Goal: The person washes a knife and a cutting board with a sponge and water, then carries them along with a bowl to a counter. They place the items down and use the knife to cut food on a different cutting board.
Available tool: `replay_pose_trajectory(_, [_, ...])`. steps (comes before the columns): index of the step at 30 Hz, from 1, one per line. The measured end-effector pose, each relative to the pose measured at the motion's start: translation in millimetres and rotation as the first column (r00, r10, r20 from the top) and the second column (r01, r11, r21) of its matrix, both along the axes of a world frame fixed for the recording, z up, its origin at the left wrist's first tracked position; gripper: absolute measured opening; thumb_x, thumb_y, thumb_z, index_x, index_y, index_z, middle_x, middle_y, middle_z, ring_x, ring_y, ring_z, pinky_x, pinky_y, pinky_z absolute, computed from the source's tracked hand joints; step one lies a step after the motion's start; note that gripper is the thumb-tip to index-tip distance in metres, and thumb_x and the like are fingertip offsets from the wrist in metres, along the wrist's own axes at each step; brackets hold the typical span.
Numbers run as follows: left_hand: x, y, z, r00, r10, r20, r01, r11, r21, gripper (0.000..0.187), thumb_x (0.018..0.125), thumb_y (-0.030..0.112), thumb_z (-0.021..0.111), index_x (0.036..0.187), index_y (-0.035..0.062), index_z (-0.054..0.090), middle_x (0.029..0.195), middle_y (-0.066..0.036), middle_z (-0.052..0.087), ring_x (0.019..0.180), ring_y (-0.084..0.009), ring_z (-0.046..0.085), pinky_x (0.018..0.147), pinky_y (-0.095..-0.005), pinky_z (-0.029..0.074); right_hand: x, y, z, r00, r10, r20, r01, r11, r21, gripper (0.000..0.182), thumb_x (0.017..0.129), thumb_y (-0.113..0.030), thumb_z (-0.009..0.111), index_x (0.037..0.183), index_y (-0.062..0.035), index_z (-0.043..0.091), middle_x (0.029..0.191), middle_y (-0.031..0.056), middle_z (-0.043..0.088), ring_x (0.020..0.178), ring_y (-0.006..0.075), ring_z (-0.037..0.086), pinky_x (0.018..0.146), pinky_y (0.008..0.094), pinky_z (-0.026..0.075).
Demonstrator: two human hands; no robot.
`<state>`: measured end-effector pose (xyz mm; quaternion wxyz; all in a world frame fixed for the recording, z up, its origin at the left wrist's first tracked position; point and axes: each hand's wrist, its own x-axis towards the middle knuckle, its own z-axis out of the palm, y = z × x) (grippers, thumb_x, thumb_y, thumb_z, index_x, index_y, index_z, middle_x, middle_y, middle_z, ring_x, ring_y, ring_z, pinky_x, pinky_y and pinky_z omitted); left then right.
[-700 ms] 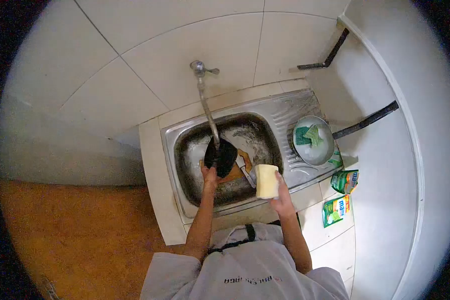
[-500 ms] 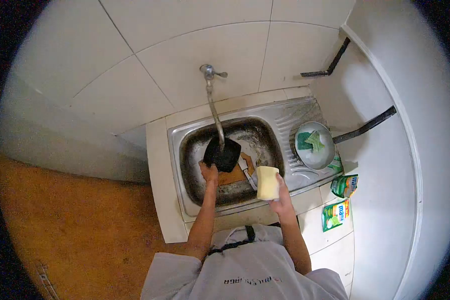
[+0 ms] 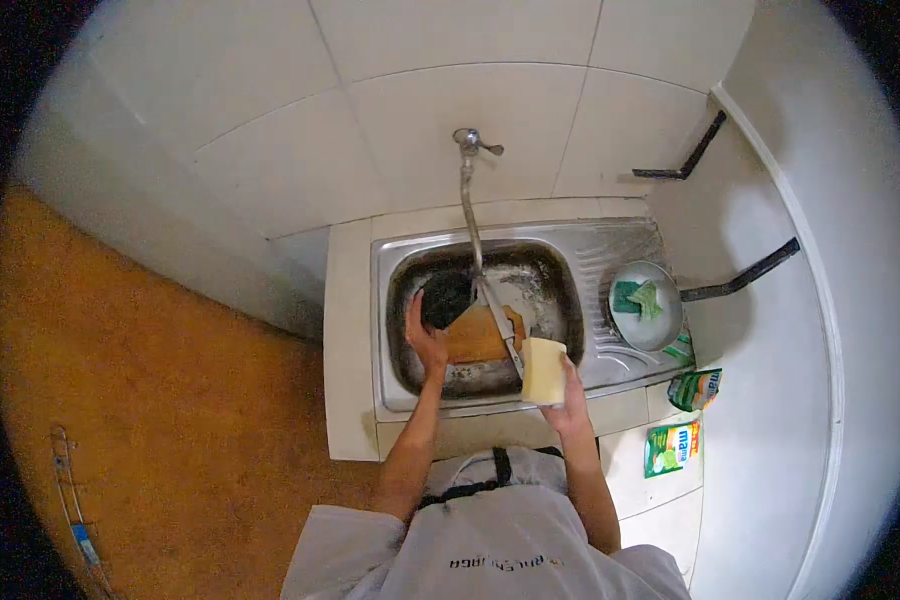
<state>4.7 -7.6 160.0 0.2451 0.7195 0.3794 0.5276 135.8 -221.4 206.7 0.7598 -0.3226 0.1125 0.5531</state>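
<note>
My left hand [image 3: 427,342] is in the sink [image 3: 378,375], its fingers stretched out beside a black, square-looking dish [image 3: 444,298]. Its palm is at the left edge of a brown wooden board [image 3: 473,340]. A knife [image 3: 503,323] lies slantwise over the board, under the faucet's spout. My right hand [image 3: 567,405] is closed around a pale yellow thing [image 3: 543,371], shaped like a mug or a thick block, above the sink's front right corner. The side of it facing my palm is hidden.
A faucet [image 3: 471,205] comes from the tiled wall over the sink. On the drainboard stands a pan [image 3: 630,335] with a green scouring pad [image 3: 626,297] and a light green cloth-like piece [image 3: 648,300]. Two green pouches [image 3: 695,388] [image 3: 672,449] lie at the right.
My left hand has let go of the black dish, which now lies at the back left of the sink. My right hand still holds the yellow thing. The camera view has shifted.
</note>
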Motion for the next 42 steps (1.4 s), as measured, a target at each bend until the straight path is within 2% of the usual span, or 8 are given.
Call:
replay_pose_trajectory(10, [-33, -14, 41, 0.94, -0.047, -0.337, 0.08, 0.993, 0.085, 0.072, 0.062, -0.016, 0.043, 0.127, 0.0134, 0.045, 0.138, -0.016, 0.03, 0.129, -0.0341, 0.025, 0.105, -0.0453, 0.018, -15, 12, 0, 0.996, 0.087, 0.027, -0.084, 0.991, -0.108, 0.041, 0.083, -0.039, 0.055, 0.113, -0.0117, 0.049, 0.098, 0.0029, 0.059, 0.083, 0.0181, 0.06, 0.07, 0.0336, 0.051])
replay_pose_trajectory(24, [-79, 78, -9, 0.623, 0.49, 0.609, 0.421, 0.446, -0.79, 0.035, 0.076, -0.004, 0.044, 0.109, 0.0061, 0.043, 0.092, -0.012, 0.054, 0.077, -0.0262, 0.059, 0.062, -0.0411, 0.057, -23, 21, -2, 0.985, 0.138, 0.098, -0.118, 0.974, -0.192, 0.042, 0.085, -0.043, 0.048, 0.114, -0.0124, 0.048, 0.099, 0.0026, 0.059, 0.089, 0.0168, 0.058, 0.074, 0.0327, 0.05])
replay_pose_trajectory(27, [-83, 99, -6, 0.563, 0.444, 0.697, 0.3, 0.675, -0.674, 0.04, 0.081, -0.002, 0.045, 0.119, 0.0046, 0.035, 0.094, -0.014, 0.054, 0.067, -0.0271, 0.06, 0.057, -0.0373, 0.058, -23, 5, -30, -0.056, 0.086, 0.995, 0.078, 0.994, -0.082, 0.047, 0.081, -0.029, 0.057, 0.122, -0.0097, 0.042, 0.106, 0.0052, 0.055, 0.094, 0.0171, 0.055, 0.079, 0.0319, 0.048])
replay_pose_trajectory(30, [-110, 117, -9, 0.675, 0.389, 0.627, 0.2, 0.721, -0.663, 0.04, 0.081, -0.003, 0.045, 0.119, 0.0047, 0.036, 0.095, -0.013, 0.053, 0.067, -0.0261, 0.06, 0.057, -0.0374, 0.057, -11, 1, -53, -0.014, 0.251, 0.968, -0.016, 0.968, -0.251, 0.069, 0.069, -0.006, 0.062, 0.13, -0.0055, 0.031, 0.116, 0.0085, 0.047, 0.1, 0.0186, 0.05, 0.085, 0.0306, 0.044])
replay_pose_trajectory(32, [-119, 119, -13, 0.752, 0.296, 0.589, 0.22, 0.73, -0.647, 0.04, 0.081, -0.003, 0.046, 0.118, 0.0049, 0.037, 0.096, -0.013, 0.052, 0.069, -0.0254, 0.059, 0.057, -0.0379, 0.057, -8, 10, -55, 0.996, 0.036, 0.082, -0.025, 0.991, -0.129, 0.068, 0.069, -0.006, 0.062, 0.13, -0.0046, 0.031, 0.116, 0.0087, 0.047, 0.102, 0.0182, 0.05, 0.086, 0.0303, 0.044])
replay_pose_trajectory(35, [-129, 116, -10, 0.719, 0.426, 0.549, 0.152, 0.674, -0.723, 0.049, 0.08, -0.001, 0.048, 0.125, 0.0008, 0.029, 0.094, -0.014, 0.053, 0.066, -0.0237, 0.059, 0.056, -0.036, 0.057, -22, 8, -42, 0.048, 0.124, 0.991, 0.065, 0.99, -0.127, 0.047, 0.081, -0.031, 0.057, 0.121, -0.0091, 0.043, 0.105, 0.0045, 0.055, 0.092, 0.015, 0.056, 0.074, 0.0283, 0.048])
replay_pose_trajectory(38, [-136, 111, -11, 0.73, 0.492, 0.474, 0.083, 0.625, -0.776, 0.058, 0.081, 0.0, 0.05, 0.132, 0.0011, 0.021, 0.095, -0.016, 0.053, 0.065, -0.0232, 0.059, 0.054, -0.0336, 0.056, -17, 19, -77, 0.94, 0.063, 0.336, 0.021, 0.97, -0.241, 0.042, 0.086, -0.044, 0.047, 0.114, -0.0125, 0.049, 0.096, 0.0006, 0.059, 0.082, 0.0132, 0.059, 0.064, 0.0262, 0.05])
replay_pose_trajectory(42, [-157, 118, -38, 0.743, 0.393, 0.542, 0.191, 0.651, -0.734, 0.067, 0.081, 0.003, 0.052, 0.136, 0.0031, 0.013, 0.094, -0.018, 0.053, 0.065, -0.0227, 0.059, 0.051, -0.0317, 0.054, -23, 30, 0, 0.995, 0.088, 0.05, -0.077, 0.98, -0.185, 0.039, 0.087, -0.04, 0.047, 0.115, -0.0111, 0.048, 0.097, 0.0006, 0.059, 0.078, 0.0142, 0.06, 0.061, 0.0248, 0.05])
